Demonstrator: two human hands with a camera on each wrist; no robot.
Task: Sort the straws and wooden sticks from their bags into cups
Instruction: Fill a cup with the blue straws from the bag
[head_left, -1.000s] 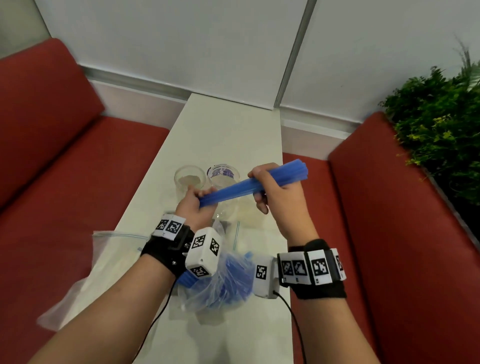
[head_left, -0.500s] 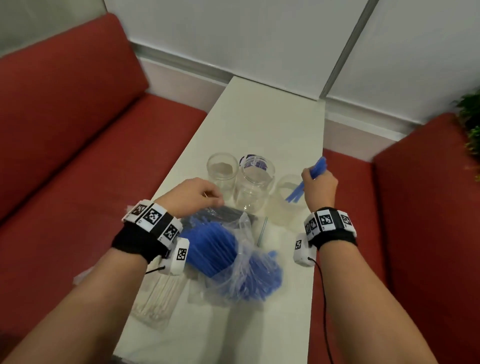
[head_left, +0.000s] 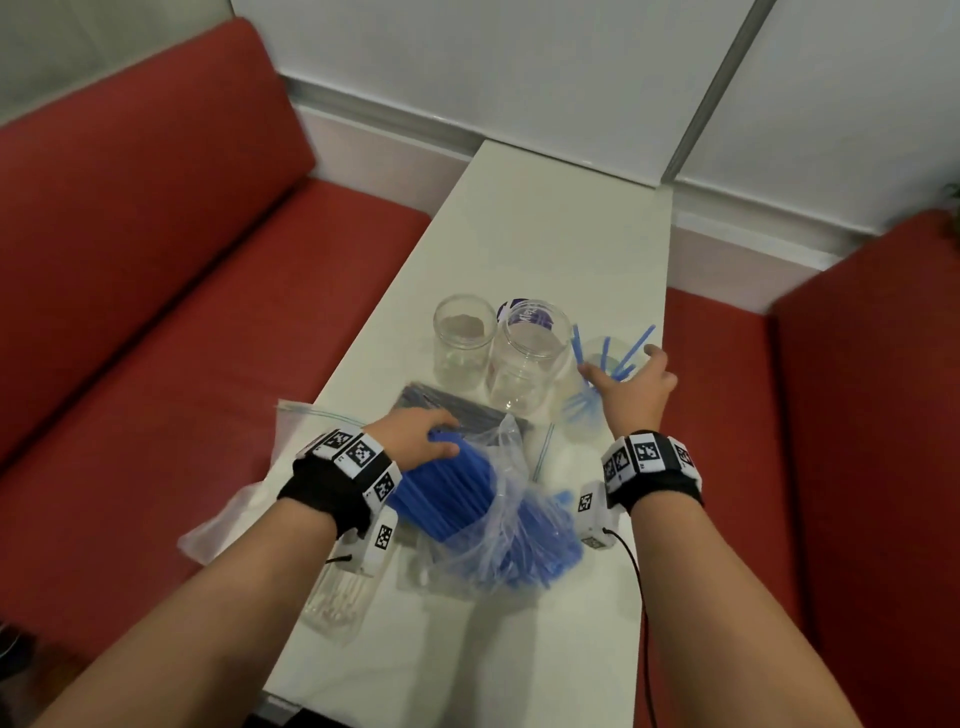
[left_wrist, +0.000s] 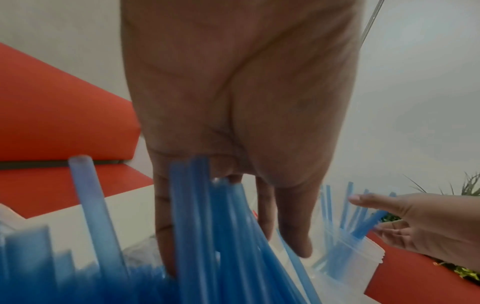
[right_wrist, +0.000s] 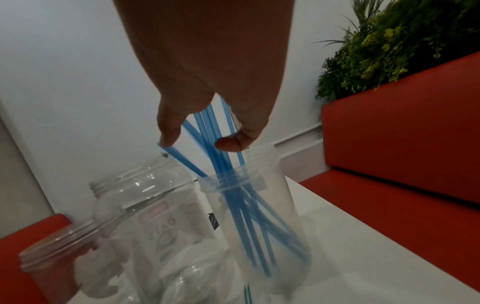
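Red upholstered benches (head_left: 156, 270) run along both sides of the long white table (head_left: 561, 223) in front of me. On its near part lies a crumpled clear plastic bag (head_left: 498, 514) full of blue plastic straws (head_left: 441, 493), its open end toward the jars. Under my left wrist a second clear bag of pale wooden sticks (head_left: 337, 597) lies at the table's left edge, and a flat pack of dark straws (head_left: 462, 410) sits just beyond the blue ones.

Three clear plastic jars stand in a row past the bags: the left jar (head_left: 464, 340) and the middle jar (head_left: 524, 364) hold no straws, while the right jar (head_left: 597, 384) has a loose fan of blue straws (right_wrist: 233, 185) standing in it, their tips spread above the rim.

My left hand (head_left: 415, 434) lies on the bagged blue straws, fingers (left_wrist: 262, 205) extended in among their ends; I cannot tell whether any are pinched. My right hand (head_left: 631, 392) hovers over the right jar with fingers spread and relaxed, holding nothing, the fingertips (right_wrist: 168, 133) just brushing the straw tops.
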